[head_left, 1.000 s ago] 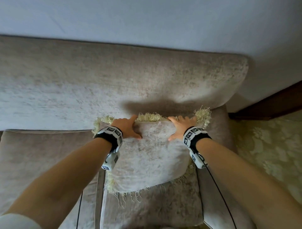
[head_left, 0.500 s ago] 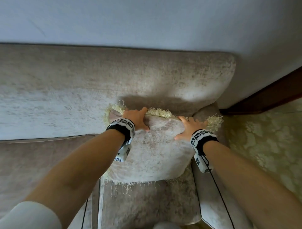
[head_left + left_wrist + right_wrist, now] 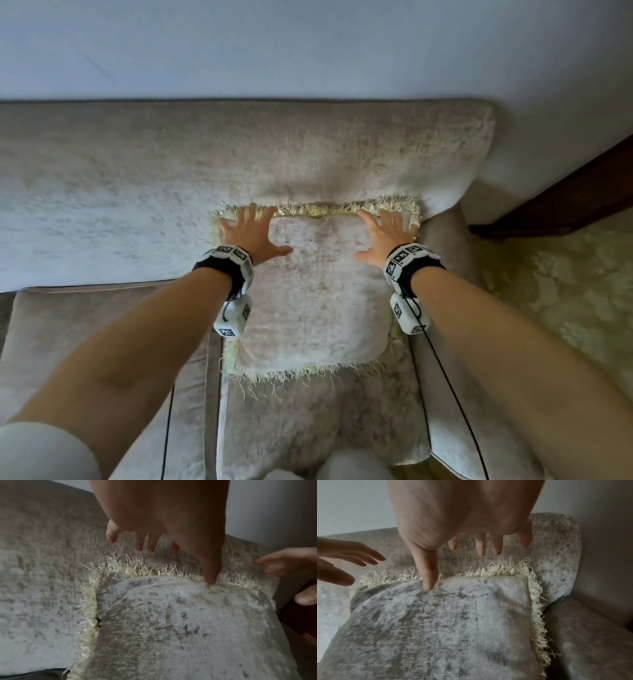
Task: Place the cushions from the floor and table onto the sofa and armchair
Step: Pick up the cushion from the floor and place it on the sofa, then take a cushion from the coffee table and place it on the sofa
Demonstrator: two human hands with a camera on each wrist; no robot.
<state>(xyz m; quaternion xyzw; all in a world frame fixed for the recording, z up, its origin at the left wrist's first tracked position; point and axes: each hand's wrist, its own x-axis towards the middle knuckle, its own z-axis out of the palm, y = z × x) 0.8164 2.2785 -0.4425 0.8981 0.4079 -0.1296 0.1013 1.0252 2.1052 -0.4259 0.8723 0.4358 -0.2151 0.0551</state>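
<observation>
A beige velvet cushion [image 3: 318, 294] with a cream fringe leans against the backrest of the sofa [image 3: 137, 192], at its right end beside the armrest [image 3: 442, 267]. My left hand [image 3: 251, 233] is spread over the cushion's upper left corner and my right hand [image 3: 385, 233] over its upper right corner. Fingers of both are straight. In the left wrist view the left thumb touches the cushion [image 3: 171, 622] near its top edge. In the right wrist view the right thumb touches the cushion [image 3: 445, 622] there too, while the other fingers hover over the fringe.
A pale wall [image 3: 308, 44] rises behind the sofa. A patterned green carpet [image 3: 565, 291] and a dark wooden strip [image 3: 561, 202] lie to the right of the armrest. The seat cushion [image 3: 89, 335] to the left is bare.
Both hands gripped the cushion's top edge before; now their fingers have let go and spread out. The cushion has settled against the backrest, squarer and further to the right.
</observation>
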